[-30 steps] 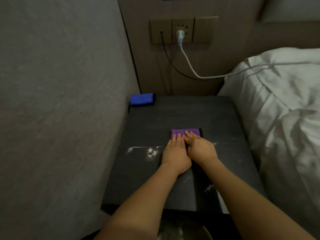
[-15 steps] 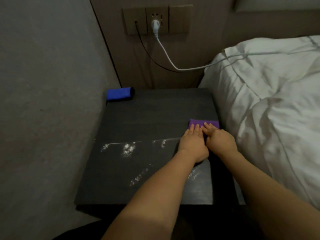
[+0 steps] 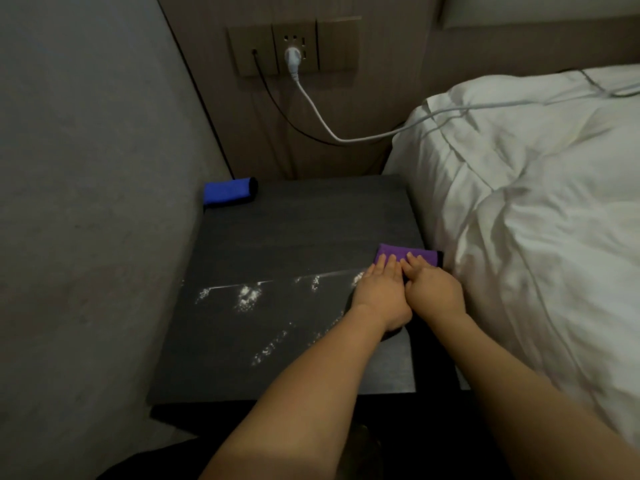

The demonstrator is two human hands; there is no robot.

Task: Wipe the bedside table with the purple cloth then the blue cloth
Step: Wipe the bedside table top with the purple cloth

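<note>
Wiping underway. Blue cloth [image 3: 229, 192] sits rolled at the far left corner of the counter [image 3: 298, 230], against the wall, untouched. White powder [image 3: 247, 296] streaks across the counter's middle, with more specks nearer the front edge. Left hand [image 3: 380, 292] and right hand [image 3: 434, 289] lie side by side, fingers flat and straight, both pressing down on the folded purple cloth [image 3: 403, 253] at the counter's right edge, just beside the bed [image 3: 540, 209]. Nothing is gripped, only pressed. To do this pass well, judged: keep even palm pressure, sweep back left along the powder line, overlap rows toward the front, gather powder rather than scatter it.
</note>
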